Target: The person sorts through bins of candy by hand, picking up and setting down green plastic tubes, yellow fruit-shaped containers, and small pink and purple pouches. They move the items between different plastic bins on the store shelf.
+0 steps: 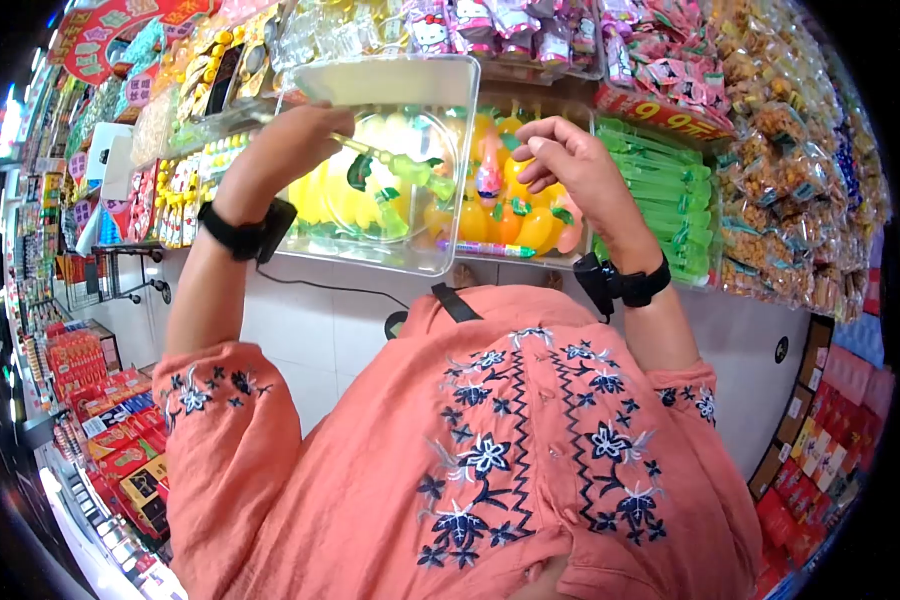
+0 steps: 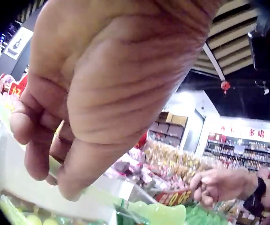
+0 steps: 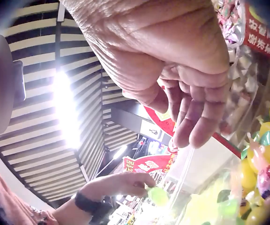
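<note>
Well, my left hand point(image 1: 305, 140) is above the clear, rectangular plastic tub point(image 1: 370, 262), its fingers bent and closed together with the thumb round a long, pale-green translucent plastic stick point(image 1: 418, 175). The stick slants across the tub: its thin part passes through my fingers, and its broader, wavy-edged end points to the tub's right side. Dark-green bits show next to that end; whether they belong to the stick I can't tell.

My right hand point(image 1: 575, 170) hangs to the right of the tub with nothing in it, the fingers loosely bent and the thumb apart from the palm. Below it, just beside the tub, lie plump yellow and orange fruit-shaped pieces point(image 1: 542, 232) with green leaves, and among them a pink, narrow-topped figure-like piece point(image 1: 488, 175).

Inside the tub I see bright yellow pieces point(image 1: 315, 205), partly washed out by glare. Farther right of the tub, beyond the fruit shapes, green translucent plastic pieces point(image 1: 660, 190) lie in a row, and past them hang clear bags of brownish snacks point(image 1: 780, 180). Beyond the tub's far right corner are pink-and-purple packets point(image 1: 515, 35) and a red price sign with yellow figures point(image 1: 660, 110). I have a black band point(image 1: 235, 232) on my left wrist, near the tub's left side.
</note>
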Tool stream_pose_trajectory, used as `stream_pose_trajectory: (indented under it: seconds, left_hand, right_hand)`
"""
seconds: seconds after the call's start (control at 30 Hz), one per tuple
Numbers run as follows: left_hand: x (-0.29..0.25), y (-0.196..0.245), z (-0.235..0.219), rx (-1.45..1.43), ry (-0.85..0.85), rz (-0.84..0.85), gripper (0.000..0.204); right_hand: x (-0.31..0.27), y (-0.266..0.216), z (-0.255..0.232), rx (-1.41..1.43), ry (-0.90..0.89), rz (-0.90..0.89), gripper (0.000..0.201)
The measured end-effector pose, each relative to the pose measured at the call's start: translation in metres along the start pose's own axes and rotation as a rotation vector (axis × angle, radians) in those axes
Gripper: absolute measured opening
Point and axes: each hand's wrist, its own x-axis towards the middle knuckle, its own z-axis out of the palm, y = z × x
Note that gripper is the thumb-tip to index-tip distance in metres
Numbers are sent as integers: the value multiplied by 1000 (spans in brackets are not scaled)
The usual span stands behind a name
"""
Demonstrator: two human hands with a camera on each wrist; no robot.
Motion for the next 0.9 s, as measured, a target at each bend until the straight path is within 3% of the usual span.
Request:
stream_pose_trajectory:
  seconds: [0.13,0.33,0.77,0.9]
  left_hand:
    - [-6,42,-23,-150,148,-105,18]
    - [13,108,-5,-305,307,-170,23]
    - [79,197,39,-516,113,-211,24]
    - [96,207,50,-449,74,-180,26]
  right_hand:
    - [-2,-18,6,88,-44,-37,33]
    - [-6,-32,0,251,-56,-155,44]
    - [-46,-12,-71,444,85,-171,35]
    - [-58,2,-90,448,150,-195,34]
